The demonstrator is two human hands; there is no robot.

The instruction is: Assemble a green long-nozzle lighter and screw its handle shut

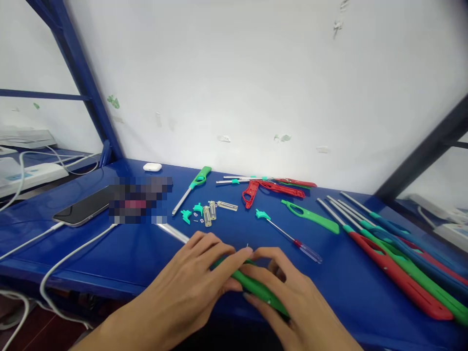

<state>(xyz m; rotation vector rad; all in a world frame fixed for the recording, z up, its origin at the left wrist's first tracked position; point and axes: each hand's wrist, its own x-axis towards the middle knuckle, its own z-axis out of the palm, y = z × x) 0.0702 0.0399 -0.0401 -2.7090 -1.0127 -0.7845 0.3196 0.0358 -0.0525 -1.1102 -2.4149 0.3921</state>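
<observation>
Head view | left hand [193, 273] and right hand [288, 297] both pinch green lighter body [256, 287] | near table edge [109, 285]

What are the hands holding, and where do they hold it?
Both hands, left and right, hold a green lighter by its handle body.

Glossy green plastic lighter body [256, 287]; smooth blue painted metal table [146, 248].

Ahead of hands: small teal and clear plastic parts [204, 212] and a clear-handled screwdriver [292, 239] block the blue tabletop [146, 253].
Right: row of long red, green and blue lighters [398, 253].
Left: white cables [73, 253], otherwise open.
</observation>
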